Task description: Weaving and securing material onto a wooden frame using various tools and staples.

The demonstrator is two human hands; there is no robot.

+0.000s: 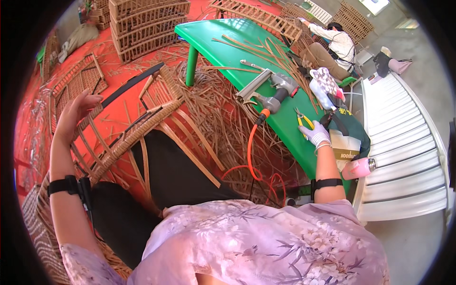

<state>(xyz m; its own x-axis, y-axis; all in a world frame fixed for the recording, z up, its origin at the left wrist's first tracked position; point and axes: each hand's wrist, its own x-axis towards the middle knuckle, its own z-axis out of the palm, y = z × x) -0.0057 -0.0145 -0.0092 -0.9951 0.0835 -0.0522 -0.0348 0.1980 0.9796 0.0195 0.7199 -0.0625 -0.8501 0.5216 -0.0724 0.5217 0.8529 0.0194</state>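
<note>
On the green table (228, 35), my right hand (315, 134), in a white glove, has its fingers at the yellow handles of a pair of pliers (300, 118). The pliers' jaws point away from me. My left hand (76, 114) is bare and raised over the far left part of a woven wicker frame (124, 141), fingers stretched out and holding nothing. That frame leans across my legs, with a dark bar along its far side and several loose flat strips hanging from it. Beyond the pliers lies a pneumatic nail gun (275, 97), joined to an orange hose (250, 147).
Loose cane strips (273, 57) lie on the table and in heaps on the red floor. A pink bottle (359, 168) and a cardboard box (344, 145) are right of my right hand, beside a white slatted panel (403, 147). Wicker crates (149, 28) stand stacked behind; another person (339, 45) sits far right.
</note>
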